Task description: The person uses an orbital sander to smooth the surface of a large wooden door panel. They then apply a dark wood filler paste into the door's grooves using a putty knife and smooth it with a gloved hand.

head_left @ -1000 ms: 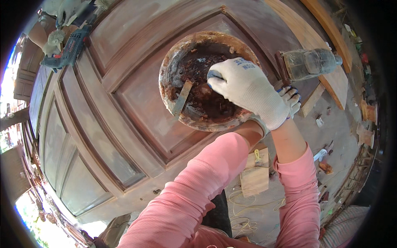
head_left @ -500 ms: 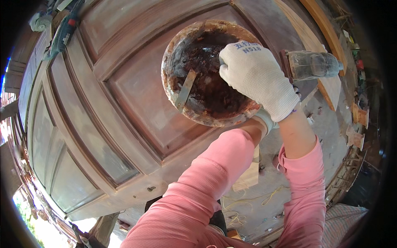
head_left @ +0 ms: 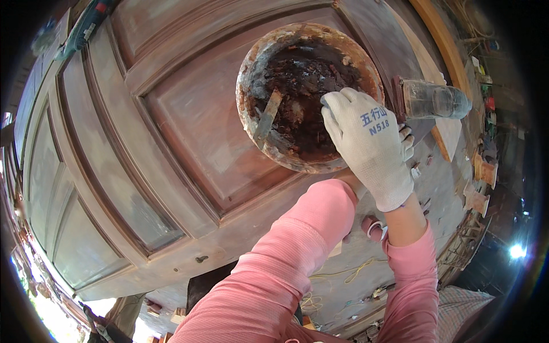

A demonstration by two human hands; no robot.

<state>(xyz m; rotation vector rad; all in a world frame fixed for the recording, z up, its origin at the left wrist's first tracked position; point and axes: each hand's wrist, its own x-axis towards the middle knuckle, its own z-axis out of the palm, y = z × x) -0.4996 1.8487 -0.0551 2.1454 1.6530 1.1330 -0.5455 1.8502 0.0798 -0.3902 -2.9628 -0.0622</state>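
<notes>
A round basin [head_left: 247, 108] with a crusted rim rests on a brown panelled wooden door [head_left: 189, 143]. Dark reddish-brown paste [head_left: 303, 74] coats its inside. A flat metal scraper [head_left: 267, 117] leans in the paste against the left wall. My right hand [head_left: 369, 143], in a white knit glove, is over the basin's lower right side, fingers bent and pressed together; what they hold is hidden. Under it, my left arm crosses to the right. Only some curled gloved fingers of my left hand [head_left: 407, 140] show, just right of the basin; anything in them is out of sight.
A clear plastic bottle [head_left: 437, 103] lies on its side right of the basin. A green power tool [head_left: 86, 26] is at the upper left of the door. Wooden boards [head_left: 443, 28] stand at the right. A reddish roll [head_left: 373, 227] and yellow cord [head_left: 354, 275] lie lower down.
My right hand has drawn back toward me from the middle of the basin to its lower right side. Fingers of my left hand now show beyond it. The view has shifted slightly.
</notes>
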